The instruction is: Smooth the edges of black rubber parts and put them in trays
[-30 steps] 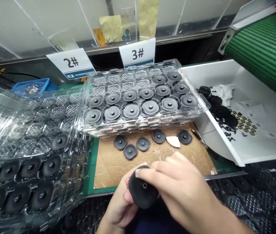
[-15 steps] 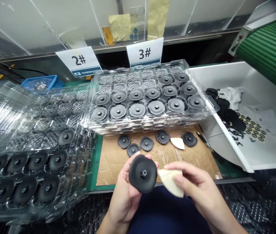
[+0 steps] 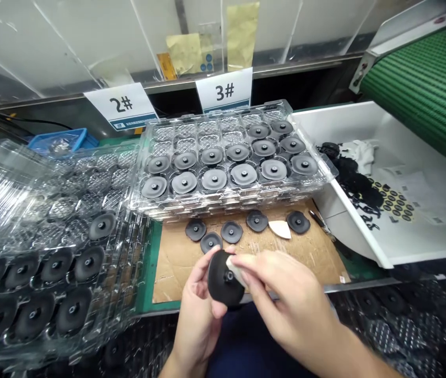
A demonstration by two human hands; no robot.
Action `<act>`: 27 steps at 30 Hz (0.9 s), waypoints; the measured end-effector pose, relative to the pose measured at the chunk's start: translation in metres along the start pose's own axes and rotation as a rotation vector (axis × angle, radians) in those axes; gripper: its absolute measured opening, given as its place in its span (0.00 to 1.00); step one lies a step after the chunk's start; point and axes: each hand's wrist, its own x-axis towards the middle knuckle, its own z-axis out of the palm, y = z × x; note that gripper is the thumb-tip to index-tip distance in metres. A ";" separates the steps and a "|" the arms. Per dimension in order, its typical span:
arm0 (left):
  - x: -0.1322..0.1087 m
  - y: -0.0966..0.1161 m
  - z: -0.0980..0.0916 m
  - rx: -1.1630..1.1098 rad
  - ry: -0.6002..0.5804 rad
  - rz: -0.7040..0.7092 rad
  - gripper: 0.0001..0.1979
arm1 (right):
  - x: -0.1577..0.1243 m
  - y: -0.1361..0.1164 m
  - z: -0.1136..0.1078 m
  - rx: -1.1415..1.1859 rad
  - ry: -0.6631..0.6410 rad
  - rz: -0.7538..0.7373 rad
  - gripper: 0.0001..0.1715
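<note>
My left hand [image 3: 199, 310] grips a black disc-shaped part [image 3: 223, 286] by its edge, its face with the central stud tilted toward me. My right hand [image 3: 286, 299] pinches a cream wedge-shaped sponge [image 3: 235, 269] and presses it to the disc's face beside the stud; my fingers hide most of the sponge. On the cardboard sheet [image 3: 176, 268] beyond my hands lie several similar black discs [image 3: 231, 231]. Among them is a second cream wedge [image 3: 280, 229].
Stacked clear plastic trays [image 3: 223, 202] holding black discs stand behind the cardboard, with more trays [image 3: 116, 252] at the left. A white bin [image 3: 415, 247] with black scraps is at the right, a pen-like tool [image 3: 321, 224] beside it. A blue basket [image 3: 85, 139] sits at the back left.
My right hand has moved left, bringing the sponge from beside the disc onto its face. The disc in my left hand has turned slightly. The whole view has shifted a little.
</note>
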 end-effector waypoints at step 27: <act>-0.012 0.001 0.004 -0.008 0.020 -0.150 0.31 | 0.005 -0.018 0.005 0.070 -0.220 -0.161 0.12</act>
